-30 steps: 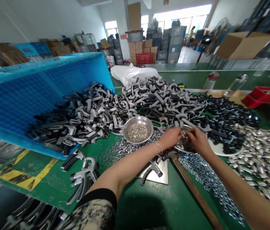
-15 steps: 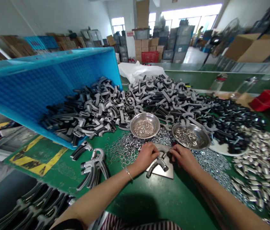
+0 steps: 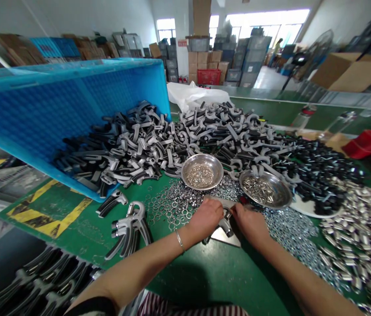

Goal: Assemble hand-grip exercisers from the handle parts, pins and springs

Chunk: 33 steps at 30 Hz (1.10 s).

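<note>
My left hand (image 3: pixel 206 218) is closed on a grey-and-black hand grip exerciser (image 3: pixel 226 227), which lies over a small metal plate (image 3: pixel 228 238). On the other side, my right hand (image 3: pixel 251 223) has its fingertips pinched against the upper part of the same exerciser. The fingers hide most of its frame and any small part between them. Behind my hands stand a steel bowl (image 3: pixel 217 166) of tiny metal pieces and another steel bowl (image 3: pixel 284 195) of small metal pins. Several put-together exercisers (image 3: pixel 131 228) lie left of my left forearm.
A tipped blue crate (image 3: pixel 83 94) spills grey-and-black handles (image 3: pixel 152 151) across the green table (image 3: pixel 185 276). Loose rings (image 3: pixel 172 206) lie behind my left hand. On the right are black knobs (image 3: pixel 320 162), washers (image 3: pixel 290 235), shiny metal barrels (image 3: pixel 366 224) and a red bin (image 3: pixel 363 142).
My left hand has shifted right and forward over the exerciser, covering more of it. The right fingers have closed in toward the left ones. The view has tilted slightly.
</note>
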Available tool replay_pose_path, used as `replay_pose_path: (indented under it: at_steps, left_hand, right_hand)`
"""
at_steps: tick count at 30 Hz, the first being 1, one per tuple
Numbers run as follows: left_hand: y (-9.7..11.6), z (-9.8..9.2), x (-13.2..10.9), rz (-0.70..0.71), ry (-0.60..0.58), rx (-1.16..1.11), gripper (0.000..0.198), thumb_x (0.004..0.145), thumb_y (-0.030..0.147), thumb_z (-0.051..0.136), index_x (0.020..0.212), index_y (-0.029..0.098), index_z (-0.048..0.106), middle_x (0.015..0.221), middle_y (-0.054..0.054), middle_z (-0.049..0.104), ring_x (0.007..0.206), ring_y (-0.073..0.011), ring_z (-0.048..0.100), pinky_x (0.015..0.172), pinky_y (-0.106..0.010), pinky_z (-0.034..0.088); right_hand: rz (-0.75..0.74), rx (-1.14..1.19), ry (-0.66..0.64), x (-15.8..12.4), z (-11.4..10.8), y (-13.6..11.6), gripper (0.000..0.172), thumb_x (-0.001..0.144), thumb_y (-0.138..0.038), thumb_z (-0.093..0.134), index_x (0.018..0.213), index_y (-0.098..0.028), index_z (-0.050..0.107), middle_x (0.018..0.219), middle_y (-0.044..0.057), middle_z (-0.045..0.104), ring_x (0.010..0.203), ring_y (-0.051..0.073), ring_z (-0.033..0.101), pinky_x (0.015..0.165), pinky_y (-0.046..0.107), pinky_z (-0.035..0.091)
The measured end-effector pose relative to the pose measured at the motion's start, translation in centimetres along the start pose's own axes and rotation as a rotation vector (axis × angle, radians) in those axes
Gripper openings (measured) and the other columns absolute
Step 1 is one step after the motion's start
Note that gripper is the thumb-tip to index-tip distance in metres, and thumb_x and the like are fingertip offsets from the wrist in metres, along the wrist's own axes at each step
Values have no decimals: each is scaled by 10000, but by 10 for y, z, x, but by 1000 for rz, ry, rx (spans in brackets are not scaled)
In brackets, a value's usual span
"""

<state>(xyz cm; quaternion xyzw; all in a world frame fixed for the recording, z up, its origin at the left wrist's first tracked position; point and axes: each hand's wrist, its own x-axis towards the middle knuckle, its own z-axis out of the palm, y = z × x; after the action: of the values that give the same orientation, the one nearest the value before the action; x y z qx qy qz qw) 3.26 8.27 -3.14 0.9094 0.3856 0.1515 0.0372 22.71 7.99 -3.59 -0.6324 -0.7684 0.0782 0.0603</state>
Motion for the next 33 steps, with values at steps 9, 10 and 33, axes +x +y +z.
replay_pose_path:
  at_steps: [9,10,33]
  left_hand:
    - [14,-11,-30,41,-91,81,372,1012,304,432,1338,138,496,1343,-120,582,1215,-262,511,1004,-425,376]
    - [17,-11,-31,23,-100,83,363,1013,271,418,1342,136,492,1336,-118,587,1215,-258,514,998,-423,380]
    - [23,6,-28,-356,-7,-246,995,829,303,657,1550,99,2,1313,-188,562,1222,-334,510,1090,-535,342]
  right_hand:
    - [62,-174,51,-58,-24,45,304,927,-472,542,963,-177,607,942,160,707,898,319,675,666,345,467]
    - [83,-163,-4,-66,-24,50,302,923,-477,528,863,-192,605,877,150,701,849,316,673,654,352,463]
    - [36,415,-248,-64,-56,5,351,958,-493,398,876,-226,611,784,96,719,733,260,681,655,336,484]
